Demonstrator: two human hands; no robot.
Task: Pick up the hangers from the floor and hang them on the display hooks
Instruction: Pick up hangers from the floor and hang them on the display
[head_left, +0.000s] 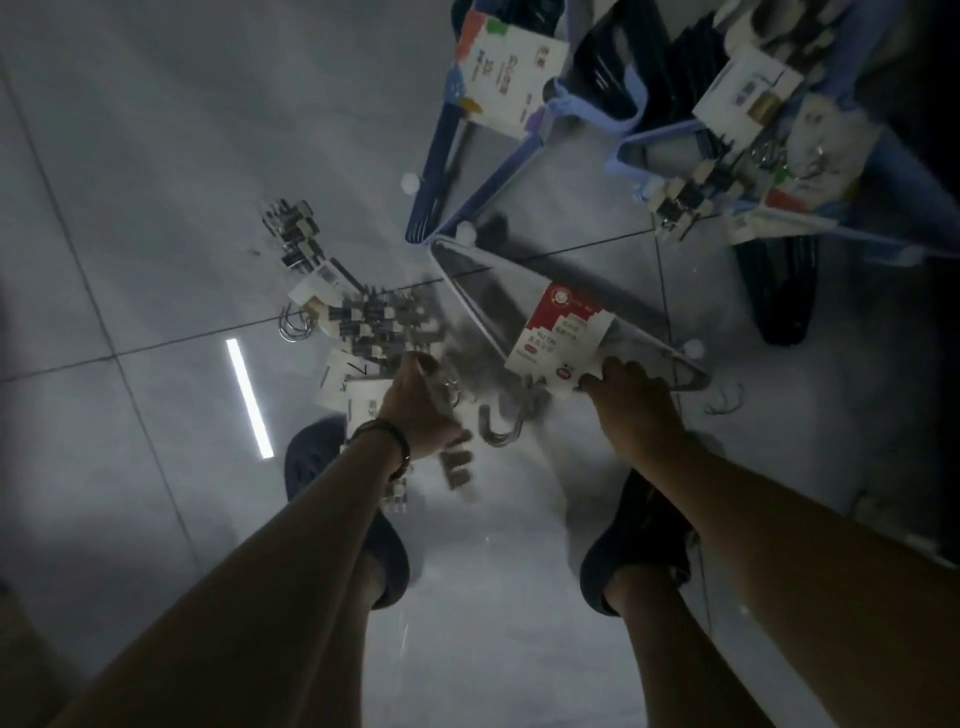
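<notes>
Our right forearm (779, 551) leads to the right hand (631, 400), fingers clamped on the labelled hanger bundle (558, 332) at centre, its long axis running up-left; our left hand (421, 415) sits beside its hooks (501, 436), grip too blurred to tell.

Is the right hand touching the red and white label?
Touching. In the head view, the right hand curls its fingers over the lower edge of the red and white label.

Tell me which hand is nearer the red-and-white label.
Right. The right hand grips the red-and-white label at its near corner; the left hand is apart to its left, holding the clip hangers.
</notes>
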